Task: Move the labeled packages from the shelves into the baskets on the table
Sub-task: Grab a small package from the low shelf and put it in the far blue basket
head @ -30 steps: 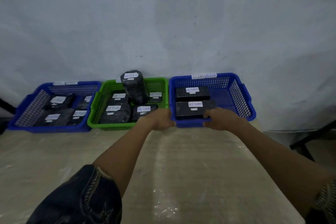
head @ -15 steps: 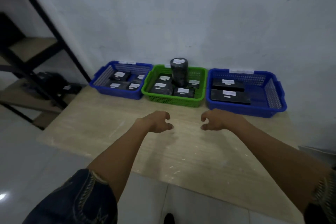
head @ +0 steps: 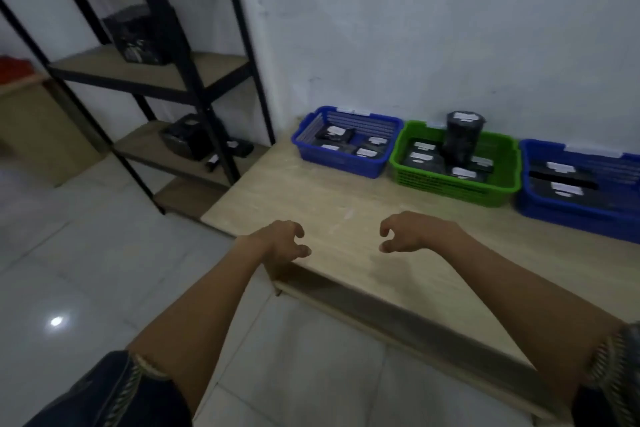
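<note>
Labeled packages (head: 423, 160) lie in the left blue basket (head: 343, 167), green basket (head: 450, 188) and right blue basket (head: 571, 216) on the counter (head: 346, 208). Dark shelf packages (head: 189, 139) remain on the shelves (head: 149, 70), so the task appears partly done. The left hand (head: 280, 241) and right hand (head: 408, 234) hover above the counter, each grip loosely curled and empty.

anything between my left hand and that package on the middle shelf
Partly: the rack's black front post crosses in front of the package on the middle shelf. Nothing else visible stands between it and the empty left hand.
</note>
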